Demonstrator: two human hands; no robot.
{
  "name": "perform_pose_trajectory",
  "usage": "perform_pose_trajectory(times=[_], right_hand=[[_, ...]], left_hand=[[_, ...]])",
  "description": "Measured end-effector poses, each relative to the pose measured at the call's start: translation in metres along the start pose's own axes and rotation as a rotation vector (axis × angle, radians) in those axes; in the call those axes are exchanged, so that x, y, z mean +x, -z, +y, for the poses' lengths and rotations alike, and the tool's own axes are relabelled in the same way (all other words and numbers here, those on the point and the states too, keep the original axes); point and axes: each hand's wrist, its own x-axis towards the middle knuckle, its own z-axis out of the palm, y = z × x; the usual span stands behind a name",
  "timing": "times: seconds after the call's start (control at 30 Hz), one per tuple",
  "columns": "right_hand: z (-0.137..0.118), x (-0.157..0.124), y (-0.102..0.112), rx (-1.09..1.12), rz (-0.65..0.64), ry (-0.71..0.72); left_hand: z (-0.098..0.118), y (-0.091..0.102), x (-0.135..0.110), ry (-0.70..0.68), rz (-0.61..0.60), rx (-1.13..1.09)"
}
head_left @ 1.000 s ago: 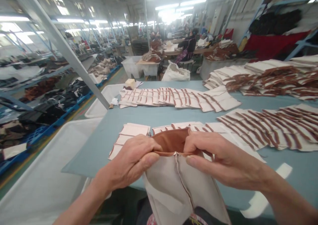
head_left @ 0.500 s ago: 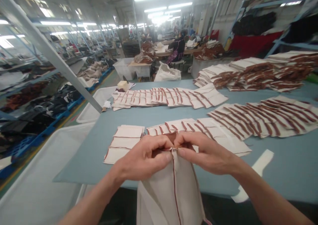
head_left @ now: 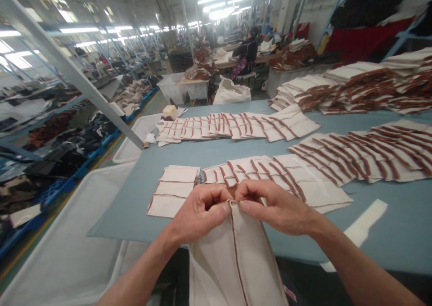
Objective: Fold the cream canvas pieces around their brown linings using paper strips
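A cream piece (head_left: pixel 216 270) hangs over the near edge of the table (head_left: pixel 124 211), its seam (head_left: pixel 237 261) running down the front in brown. That join looks already made along its length; the rim (head_left: pixel 234 202) at its top appears to be the part being worked, and whether it is finished cannot be told. The left hand (head_left: pixel 202 211) and right hand (head_left: pixel 278 207) are both nearly closed, thumbs against fingers, pinching the rim on either side of the seam with the tips almost meeting; a little brown lining (head_left: pixel 232 190) shows behind. Overlapping cream pieces lie in a near row (head_left: pixel 249 171) at the middle of the table, a far row (head_left: pixel 229 126) toward its far edge and a right row (head_left: pixel 364 153) toward its right side, with a short pile (head_left: pixel 173 189) toward its left end; which are done and which wait is unclear. Against one second ago, when the rim was spread wide and the hands stood well apart, the rim is now gathered and the lining mostly hidden; against half a second ago, the pinch is much the same
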Motion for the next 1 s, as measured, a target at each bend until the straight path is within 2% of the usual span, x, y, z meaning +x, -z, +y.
perform_pose_trajectory(times=[0.17,0.27,0.47,0.57,0.77,1.0], right_hand=[[-0.011,-0.002,0.000,-0.118,0.010,0.028],[-0.011,-0.001,-0.002,-0.167,0.035,0.058],[0.000,0.004,-0.002,-0.010,-0.012,0.025],[0.003,0.005,-0.001,-0.039,-0.018,0.036],[-0.003,0.010,-0.005,-0.249,0.041,0.123],[-0.009,0.016,-0.011,-0.301,0.061,0.080]], left_hand=[[-0.002,-0.003,0.000,-0.092,0.070,0.153],[0.000,-0.004,-0.001,-0.127,0.078,0.169],[0.007,0.002,-0.005,-0.044,-0.066,0.078],[0.006,0.007,-0.007,-0.042,-0.118,0.064],[0.007,0.010,-0.005,-0.033,-0.072,0.138],[0.021,0.019,-0.011,-0.120,0.013,0.461]])
